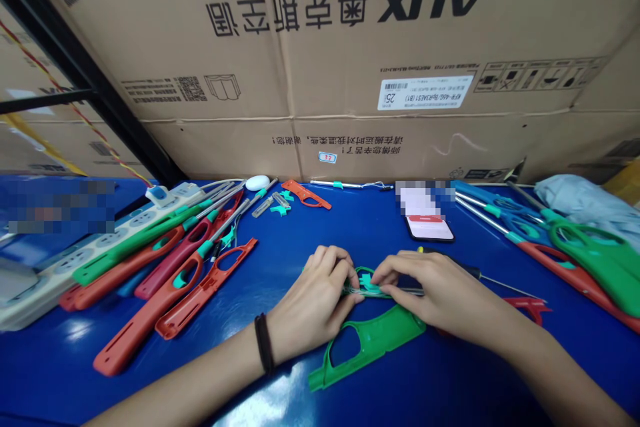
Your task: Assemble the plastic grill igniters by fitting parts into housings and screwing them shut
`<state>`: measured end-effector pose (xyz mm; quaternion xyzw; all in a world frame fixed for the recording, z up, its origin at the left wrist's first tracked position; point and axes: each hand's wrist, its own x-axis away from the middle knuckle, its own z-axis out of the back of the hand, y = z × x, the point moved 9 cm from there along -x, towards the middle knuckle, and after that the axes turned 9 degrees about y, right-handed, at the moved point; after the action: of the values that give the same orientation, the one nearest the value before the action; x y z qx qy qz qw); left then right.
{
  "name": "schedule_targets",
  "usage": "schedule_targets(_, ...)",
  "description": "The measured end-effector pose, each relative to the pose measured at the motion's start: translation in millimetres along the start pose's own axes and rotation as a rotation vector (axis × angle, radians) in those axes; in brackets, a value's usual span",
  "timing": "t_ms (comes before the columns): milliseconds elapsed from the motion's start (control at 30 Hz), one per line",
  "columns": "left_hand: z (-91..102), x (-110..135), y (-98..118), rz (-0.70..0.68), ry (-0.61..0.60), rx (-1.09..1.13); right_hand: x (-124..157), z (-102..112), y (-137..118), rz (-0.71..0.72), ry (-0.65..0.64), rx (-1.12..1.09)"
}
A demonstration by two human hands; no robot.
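On my feed, the left hand (315, 303) and right hand (440, 287) are both closed, their fingertips gripping a small teal part (367, 285) wrapped in thin wires, centered between them over the blue table (60, 373). Just below, at 6 o'clock, lies a green lighter shell (370, 347). A screwdriver (500, 283) sits at 3 o'clock under the right hand. Red lighters (150, 300) crowd 9 o'clock, a phone (430, 227) sits at 1 o'clock, and a cardboard box (350, 47) fills 12 o'clock.
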<state>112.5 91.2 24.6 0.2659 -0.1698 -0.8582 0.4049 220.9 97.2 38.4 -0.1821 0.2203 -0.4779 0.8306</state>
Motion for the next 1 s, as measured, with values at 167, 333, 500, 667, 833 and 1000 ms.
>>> schedule_targets(167,0.1,0.4,2.6,-0.034,0.004,-0.008,-1.0,4.6,1.8,0.004,0.025,-0.005)
schedule_targets(333,3.9,2.0,1.2,-0.036,0.042,0.032,-1.3,10.6,9.2,-0.062,0.048,-0.063)
schedule_targets(500,6.5,2.1,0.0,-0.043,0.065,0.062,-3.7,12.3,17.8,-0.116,0.1,0.076)
schedule_targets(667,6.3,2.6,-0.1,-0.037,0.062,0.068,-1.7,13.6,8.3,-0.023,0.1,0.105)
schedule_targets(833,6.7,3.1,0.6,-0.035,0.063,0.073,4.3,9.1,6.9,-0.02,-0.01,0.094)
schedule_targets(1000,6.8,1.9,1.0,-0.041,0.066,0.063,3.7,6.2,4.6,-0.01,-0.037,0.125)
